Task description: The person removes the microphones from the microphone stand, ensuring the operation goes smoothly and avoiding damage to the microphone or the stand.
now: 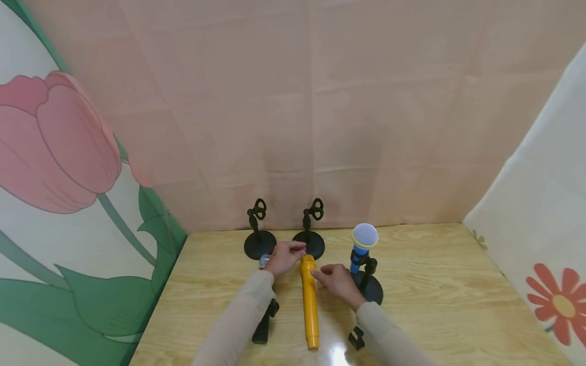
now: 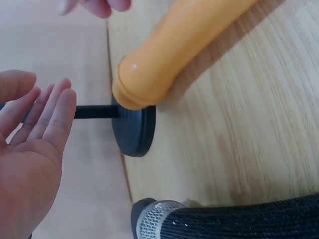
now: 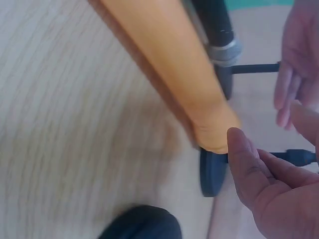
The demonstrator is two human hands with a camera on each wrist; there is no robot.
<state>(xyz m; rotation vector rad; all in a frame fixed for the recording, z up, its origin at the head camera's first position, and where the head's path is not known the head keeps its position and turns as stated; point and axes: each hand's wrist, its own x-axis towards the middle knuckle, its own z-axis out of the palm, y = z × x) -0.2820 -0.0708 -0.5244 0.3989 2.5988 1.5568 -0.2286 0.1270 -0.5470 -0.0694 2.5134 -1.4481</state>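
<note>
A yellow tube [image 1: 310,305] with a wider far end, shaped like a microphone, lies lengthwise on the table between my hands. My left hand [image 1: 285,257] hovers by its far end, fingers extended, holding nothing. On the other side, my right hand [image 1: 340,280] has its fingertips close to the tube's wide end, fingers loosely bent and nothing gripped. Just beyond that end stands a black stand [image 1: 315,245] with a round base and a looped top. Under my left arm lies a black microphone [image 2: 234,219] with a silver mesh band, partly hidden in the head view.
Another black stand [image 1: 260,245] is at the back left. To the right, a blue tube [image 1: 361,251] with a flared pale top is held upright in a black stand's clip. A small black piece [image 1: 356,338] lies near my right forearm. A pink cloth [image 1: 293,127] hangs behind the table.
</note>
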